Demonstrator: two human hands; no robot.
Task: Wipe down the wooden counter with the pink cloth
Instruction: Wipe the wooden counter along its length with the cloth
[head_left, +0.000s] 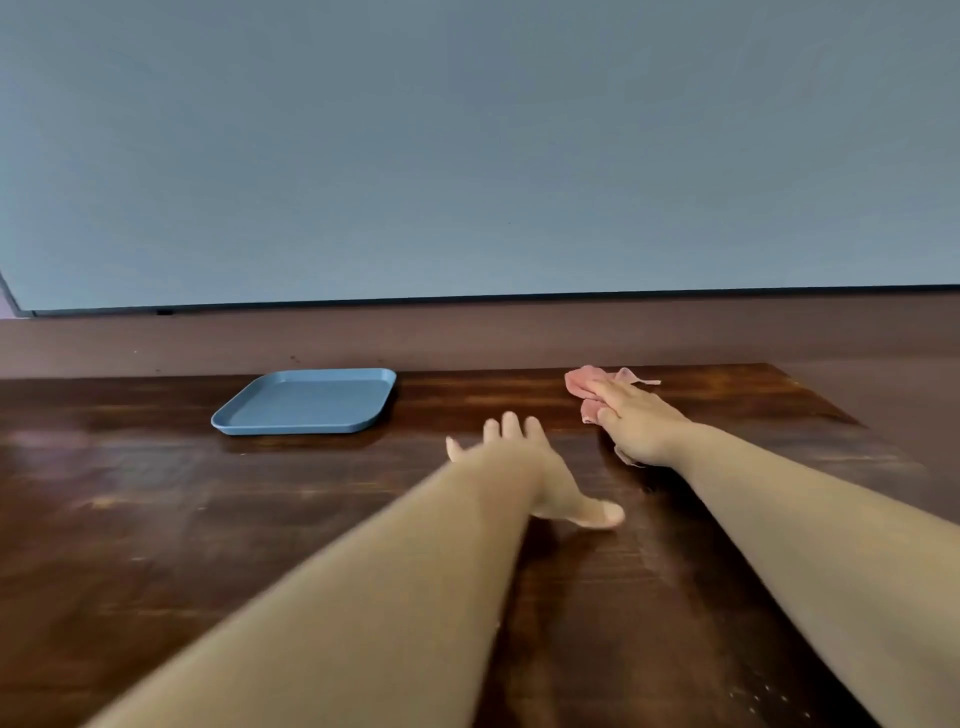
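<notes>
The dark wooden counter (260, 519) fills the lower half of the view. A crumpled pink cloth (584, 380) lies far back on the right, near the counter's rear edge. My right hand (636, 423) lies flat on top of the cloth with straight fingers, pressing it onto the wood; part of the cloth is hidden under the palm. My left hand (524, 467) rests on the counter in the middle, fingers spread and thumb out to the right, holding nothing.
A shallow blue tray (306, 402) with nothing in it sits at the back left of the counter. A low wooden backboard (467, 338) runs behind the counter under a grey-blue wall. The counter's right edge slants away past the cloth.
</notes>
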